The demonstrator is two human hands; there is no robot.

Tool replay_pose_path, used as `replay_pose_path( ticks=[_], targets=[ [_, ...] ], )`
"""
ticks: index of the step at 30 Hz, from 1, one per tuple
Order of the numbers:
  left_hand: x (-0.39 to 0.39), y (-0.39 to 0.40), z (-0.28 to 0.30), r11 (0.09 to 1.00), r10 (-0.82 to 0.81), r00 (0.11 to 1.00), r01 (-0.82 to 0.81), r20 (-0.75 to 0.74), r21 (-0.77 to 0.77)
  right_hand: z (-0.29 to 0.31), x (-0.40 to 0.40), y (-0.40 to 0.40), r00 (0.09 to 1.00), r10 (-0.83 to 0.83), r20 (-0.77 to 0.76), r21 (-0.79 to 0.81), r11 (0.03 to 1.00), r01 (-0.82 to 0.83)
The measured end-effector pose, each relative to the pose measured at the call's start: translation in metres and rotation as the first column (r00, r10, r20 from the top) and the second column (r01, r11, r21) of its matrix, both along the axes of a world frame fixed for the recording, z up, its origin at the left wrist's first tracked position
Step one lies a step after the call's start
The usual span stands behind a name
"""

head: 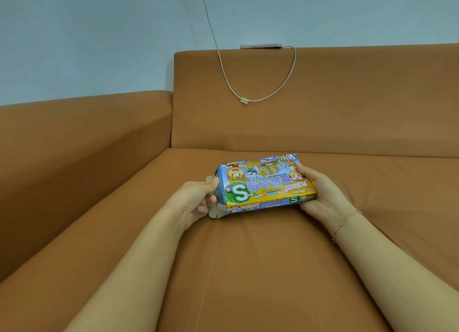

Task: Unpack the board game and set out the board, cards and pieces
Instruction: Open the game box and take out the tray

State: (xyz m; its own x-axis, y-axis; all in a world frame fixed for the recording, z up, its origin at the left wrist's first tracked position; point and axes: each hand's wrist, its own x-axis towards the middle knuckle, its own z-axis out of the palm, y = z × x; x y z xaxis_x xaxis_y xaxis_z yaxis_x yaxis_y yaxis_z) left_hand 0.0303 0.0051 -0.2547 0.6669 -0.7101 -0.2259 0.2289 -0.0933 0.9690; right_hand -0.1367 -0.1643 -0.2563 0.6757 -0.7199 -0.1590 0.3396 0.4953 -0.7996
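Two hands, left hand (pixel 196 202) and right hand (pixel 320 190), grip game box (pixel 263 182), end flap (pixel 218 211) open.

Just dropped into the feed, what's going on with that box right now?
A person holds a colourful board game box over an orange sofa. The right hand grips the box's far end, while the left hand works at the end flap, which is open. Nothing has come out yet: no board, cards or pieces are in sight. A white cable hangs over the sofa back.
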Motion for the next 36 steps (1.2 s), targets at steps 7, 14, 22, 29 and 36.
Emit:
replay_pose_path(
  ticks=[7,14,22,29,36],
  targets=[
    [0.016,-0.001,-0.002,0.981,0.177,0.97,-0.188,0.164,0.054,-0.002,-0.007,-0.01,0.996,-0.082,0.02,0.064,0.995,0.08],
    [0.006,0.006,0.002,0.994,0.054,0.965,-0.077,0.258,0.082,-0.004,-0.005,-0.01,0.999,-0.053,0.011,0.047,0.998,0.053],
    [0.007,0.009,0.007,0.987,0.141,0.977,-0.152,0.161,0.057,-0.001,-0.007,-0.013,0.998,-0.068,0.007,0.08,0.994,0.067],
    [0.024,0.021,0.011,0.978,0.17,0.974,-0.186,0.147,0.096,0.002,-0.015,-0.021,0.994,-0.111,-0.002,0.082,0.99,0.111],
    [0.026,0.018,0.009,0.976,0.156,0.964,-0.184,0.216,0.118,0.001,-0.015,-0.018,0.993,-0.114,-0.006,0.067,0.991,0.114]
  ],
)
